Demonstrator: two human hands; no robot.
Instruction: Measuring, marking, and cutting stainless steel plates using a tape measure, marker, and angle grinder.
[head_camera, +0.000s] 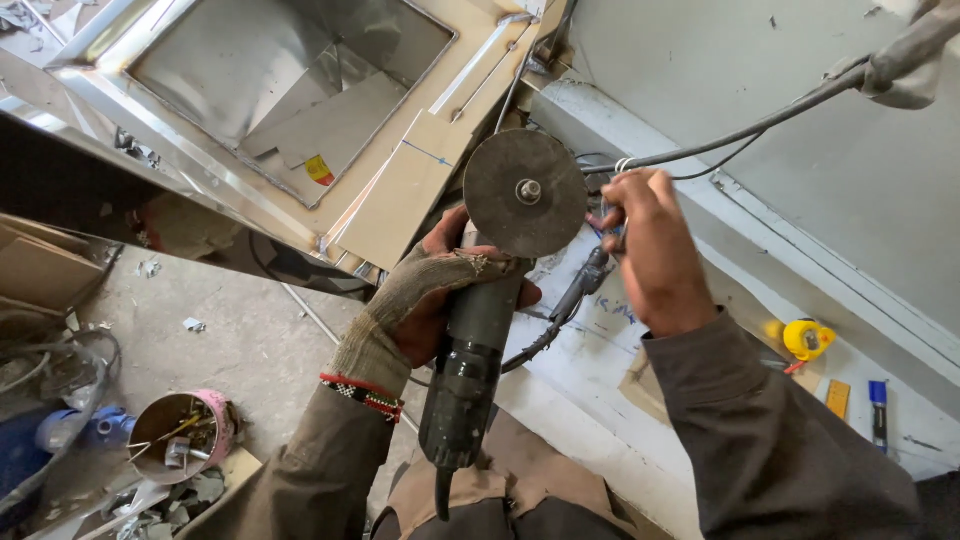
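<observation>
At centre frame, the left hand (425, 300), in a fingerless glove, grips the body of an angle grinder (480, 340) with its disc (525, 192) at twelve o'clock. At three o'clock from the disc, the right hand (650, 250) pinches closed on a small tool (611, 215) I cannot make out, beneath a black cable (740, 132).

right fingertips (612, 215) behind grinder disc (524, 192)

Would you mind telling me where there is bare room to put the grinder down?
The left hand grips the angle grinder; the right hand is at its disc. Bare patches: the concrete floor between the pink tin and the steel hopper, and the pale panel short of the yellow tape measure. The lower-left floor is crowded with scraps.
</observation>
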